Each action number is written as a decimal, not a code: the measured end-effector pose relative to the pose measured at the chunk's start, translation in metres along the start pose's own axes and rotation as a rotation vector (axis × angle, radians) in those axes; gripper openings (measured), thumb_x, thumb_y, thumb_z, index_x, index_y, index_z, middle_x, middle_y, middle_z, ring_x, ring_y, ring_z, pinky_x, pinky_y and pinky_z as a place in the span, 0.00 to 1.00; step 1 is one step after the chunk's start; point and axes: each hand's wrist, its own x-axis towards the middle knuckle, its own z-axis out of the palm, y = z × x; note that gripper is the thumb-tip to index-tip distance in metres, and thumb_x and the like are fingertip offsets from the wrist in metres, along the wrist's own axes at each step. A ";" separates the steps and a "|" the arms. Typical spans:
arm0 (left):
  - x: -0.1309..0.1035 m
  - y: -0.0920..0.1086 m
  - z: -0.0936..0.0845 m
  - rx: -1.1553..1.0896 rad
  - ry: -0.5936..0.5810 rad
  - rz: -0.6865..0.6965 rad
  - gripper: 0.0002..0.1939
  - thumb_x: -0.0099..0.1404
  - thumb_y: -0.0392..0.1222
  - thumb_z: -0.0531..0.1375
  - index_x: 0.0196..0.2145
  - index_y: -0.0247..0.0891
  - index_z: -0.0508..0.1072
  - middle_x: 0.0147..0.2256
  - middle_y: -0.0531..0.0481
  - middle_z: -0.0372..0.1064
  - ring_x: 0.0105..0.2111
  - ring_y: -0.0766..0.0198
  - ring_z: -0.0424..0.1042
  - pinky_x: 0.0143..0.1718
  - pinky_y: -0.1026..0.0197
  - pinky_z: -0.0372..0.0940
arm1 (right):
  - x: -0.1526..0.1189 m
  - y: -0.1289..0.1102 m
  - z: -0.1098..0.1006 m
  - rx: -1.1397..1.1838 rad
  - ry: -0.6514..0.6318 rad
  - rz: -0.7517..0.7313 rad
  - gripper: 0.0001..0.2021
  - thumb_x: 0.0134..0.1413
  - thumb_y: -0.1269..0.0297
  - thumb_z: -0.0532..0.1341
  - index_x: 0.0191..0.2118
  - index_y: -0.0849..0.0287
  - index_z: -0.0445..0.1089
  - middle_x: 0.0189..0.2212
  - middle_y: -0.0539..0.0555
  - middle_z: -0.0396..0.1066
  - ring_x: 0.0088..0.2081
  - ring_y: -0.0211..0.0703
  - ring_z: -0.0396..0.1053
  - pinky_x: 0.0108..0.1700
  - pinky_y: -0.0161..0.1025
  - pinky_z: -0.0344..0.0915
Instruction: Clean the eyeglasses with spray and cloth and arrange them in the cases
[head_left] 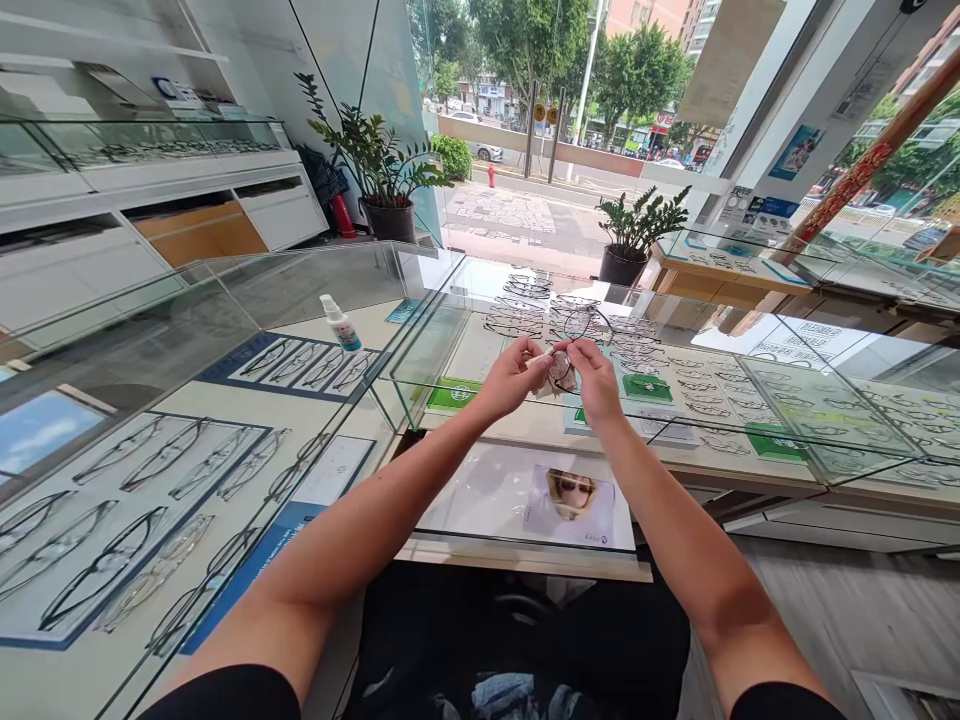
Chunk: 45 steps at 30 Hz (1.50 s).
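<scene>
While both hands hold eyeglasses, the showcase contains more frames.

The eyeglasses look glossy-lensed — the counter, smooth shiny glass.

Room betw. forearms — glass top bars specs below, spray btl stands L.
</scene>
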 end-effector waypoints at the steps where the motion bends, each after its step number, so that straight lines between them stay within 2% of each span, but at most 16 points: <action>1: 0.000 0.000 0.000 0.007 -0.001 0.003 0.31 0.65 0.69 0.74 0.36 0.42 0.65 0.23 0.57 0.66 0.23 0.69 0.63 0.26 0.64 0.58 | 0.000 0.000 0.000 0.003 -0.001 0.001 0.18 0.61 0.41 0.69 0.38 0.50 0.84 0.47 0.54 0.78 0.54 0.53 0.73 0.64 0.50 0.67; 5: -0.001 0.005 0.001 0.057 0.016 0.001 0.31 0.64 0.70 0.73 0.35 0.39 0.71 0.27 0.54 0.68 0.27 0.67 0.66 0.29 0.63 0.61 | 0.000 -0.001 0.000 0.048 0.013 0.025 0.16 0.61 0.43 0.70 0.38 0.50 0.84 0.46 0.53 0.79 0.54 0.51 0.73 0.62 0.46 0.67; 9: -0.002 0.009 0.002 0.030 0.039 -0.030 0.33 0.66 0.74 0.69 0.36 0.37 0.76 0.33 0.50 0.73 0.32 0.65 0.71 0.35 0.62 0.66 | -0.001 -0.004 0.001 0.178 0.011 0.129 0.17 0.57 0.41 0.74 0.38 0.50 0.85 0.43 0.51 0.80 0.46 0.46 0.74 0.49 0.41 0.72; 13: -0.001 0.008 0.003 -0.094 0.035 -0.055 0.33 0.55 0.65 0.81 0.40 0.38 0.74 0.31 0.55 0.70 0.26 0.71 0.65 0.28 0.64 0.58 | -0.001 -0.009 0.001 0.293 -0.053 0.248 0.21 0.51 0.39 0.78 0.41 0.50 0.84 0.37 0.50 0.80 0.36 0.43 0.73 0.39 0.39 0.71; 16: -0.001 0.006 0.004 -0.213 0.040 -0.118 0.38 0.47 0.59 0.86 0.43 0.40 0.70 0.36 0.54 0.76 0.30 0.69 0.71 0.31 0.65 0.62 | -0.002 -0.013 0.001 0.332 -0.086 0.285 0.21 0.51 0.40 0.78 0.40 0.50 0.82 0.34 0.50 0.80 0.34 0.44 0.75 0.37 0.41 0.71; 18: -0.001 0.006 0.003 -0.249 0.005 -0.181 0.40 0.47 0.57 0.86 0.47 0.40 0.70 0.35 0.54 0.77 0.30 0.67 0.73 0.34 0.64 0.64 | -0.003 -0.014 0.002 0.364 -0.098 0.292 0.20 0.51 0.41 0.78 0.40 0.51 0.82 0.34 0.50 0.81 0.35 0.46 0.76 0.36 0.42 0.72; 23: -0.003 0.013 0.003 -0.229 -0.130 -0.276 0.38 0.50 0.59 0.85 0.48 0.35 0.77 0.24 0.60 0.67 0.28 0.66 0.69 0.32 0.63 0.59 | -0.004 -0.013 0.002 0.384 -0.106 0.288 0.19 0.49 0.43 0.79 0.39 0.51 0.84 0.39 0.52 0.84 0.39 0.47 0.79 0.37 0.42 0.74; 27: -0.005 0.015 0.006 -0.188 -0.128 -0.256 0.34 0.51 0.65 0.83 0.42 0.34 0.81 0.27 0.54 0.72 0.29 0.67 0.68 0.32 0.63 0.57 | -0.004 -0.011 0.002 0.403 -0.112 0.301 0.19 0.48 0.43 0.80 0.39 0.50 0.85 0.44 0.53 0.86 0.42 0.49 0.81 0.39 0.42 0.77; 31: -0.005 0.010 0.006 -0.202 -0.104 -0.277 0.35 0.52 0.69 0.81 0.38 0.34 0.82 0.34 0.49 0.78 0.34 0.63 0.73 0.38 0.61 0.63 | -0.005 -0.014 0.004 0.420 -0.136 0.293 0.19 0.46 0.43 0.81 0.38 0.49 0.86 0.47 0.53 0.87 0.44 0.49 0.81 0.43 0.43 0.78; 37: -0.005 0.002 0.008 -0.213 -0.056 -0.259 0.37 0.54 0.73 0.78 0.40 0.34 0.82 0.34 0.48 0.79 0.37 0.59 0.75 0.39 0.60 0.66 | -0.009 -0.024 0.010 0.402 -0.211 0.240 0.20 0.48 0.40 0.80 0.37 0.49 0.84 0.53 0.54 0.86 0.57 0.57 0.81 0.57 0.50 0.79; 41: -0.005 0.000 0.011 -0.218 -0.045 -0.248 0.39 0.54 0.75 0.77 0.41 0.34 0.80 0.33 0.50 0.78 0.35 0.61 0.74 0.39 0.61 0.66 | -0.009 -0.022 0.009 0.392 -0.196 0.231 0.20 0.49 0.40 0.80 0.37 0.49 0.84 0.52 0.54 0.87 0.57 0.56 0.81 0.57 0.50 0.79; 45: -0.006 0.004 0.013 -0.226 -0.085 -0.233 0.38 0.55 0.73 0.78 0.45 0.36 0.79 0.35 0.51 0.78 0.36 0.62 0.74 0.40 0.62 0.66 | -0.005 -0.016 0.005 0.415 -0.164 0.249 0.20 0.47 0.41 0.81 0.37 0.50 0.84 0.52 0.54 0.87 0.55 0.55 0.81 0.57 0.49 0.78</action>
